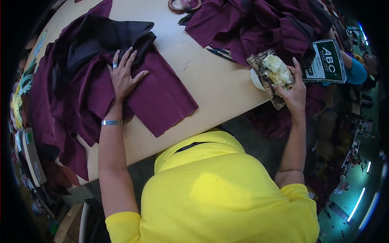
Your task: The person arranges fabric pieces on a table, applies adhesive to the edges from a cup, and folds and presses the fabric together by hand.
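Observation:
My left hand (123, 77) lies on a pile of maroon fabric (162, 89) with dark lining, its fingers spread and holding nothing. A ring and a metal bracelet show on that arm. At the table's right edge, my right hand (292, 87) grips a crusted piece (277, 71) covered with a yellowish, lumpy substance. A white rounded rim shows just left of this piece. Right behind my right hand stands a green and white can (325, 62) labelled ABC. More maroon fabric (259, 24) is heaped beyond it.
The pale table (210, 89) slopes across the view in front of my body. Pens (221, 52) lie near its right side, and a brown ring-shaped object (184, 6) is at the top. Another person's arm in a teal sleeve (356, 71) is at the right. A cardboard box (69, 224) stands lower left.

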### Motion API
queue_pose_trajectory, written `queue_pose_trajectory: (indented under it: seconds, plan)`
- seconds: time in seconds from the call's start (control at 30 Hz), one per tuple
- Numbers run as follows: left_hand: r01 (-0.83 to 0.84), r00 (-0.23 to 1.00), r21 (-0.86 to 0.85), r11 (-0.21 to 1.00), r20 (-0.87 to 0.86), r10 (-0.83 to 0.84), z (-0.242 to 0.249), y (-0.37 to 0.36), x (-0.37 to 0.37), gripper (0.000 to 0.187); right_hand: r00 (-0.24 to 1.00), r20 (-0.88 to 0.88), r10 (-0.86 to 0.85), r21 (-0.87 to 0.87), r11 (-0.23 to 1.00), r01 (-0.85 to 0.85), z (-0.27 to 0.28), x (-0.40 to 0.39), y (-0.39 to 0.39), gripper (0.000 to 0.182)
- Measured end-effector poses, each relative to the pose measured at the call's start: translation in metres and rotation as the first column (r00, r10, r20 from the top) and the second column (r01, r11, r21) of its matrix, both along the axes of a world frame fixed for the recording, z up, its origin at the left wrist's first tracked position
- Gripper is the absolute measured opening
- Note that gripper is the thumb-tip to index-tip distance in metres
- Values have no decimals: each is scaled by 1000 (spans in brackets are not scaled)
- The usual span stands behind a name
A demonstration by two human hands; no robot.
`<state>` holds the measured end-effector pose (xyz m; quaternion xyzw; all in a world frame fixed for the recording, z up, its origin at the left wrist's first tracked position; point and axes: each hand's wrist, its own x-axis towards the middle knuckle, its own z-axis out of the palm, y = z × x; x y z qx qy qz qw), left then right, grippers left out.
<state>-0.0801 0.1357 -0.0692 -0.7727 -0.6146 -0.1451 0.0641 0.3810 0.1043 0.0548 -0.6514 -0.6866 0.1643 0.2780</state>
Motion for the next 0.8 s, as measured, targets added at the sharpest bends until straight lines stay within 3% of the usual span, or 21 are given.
queue_pose_trajectory:
  seconds: [0.17,0.33,0.5,0.63,0.73,0.8]
  plan:
    - [45,998,2,999,51,-45,-1,-6,0,72,987,-163,16,14,1000,-13,10,21,23,91]
    - [73,992,19,997,102,-75,-1,-6,1,72,968,-248,-32,-199,980,-19,-7,62,45,93]
    - [55,995,8,998,86,-55,0,-7,2,71,807,-583,-91,-335,932,-137,-20,93,49,96]
    - [74,994,15,997,80,-75,0,-7,0,71,698,-712,-76,-285,940,-189,-25,104,43,87]
    - [77,995,10,997,69,-78,0,-7,0,71,903,-420,-97,-82,994,69,-24,90,36,70]
    - [77,995,9,997,64,-78,0,-7,0,71,997,-75,9,130,991,1,-6,54,18,57]
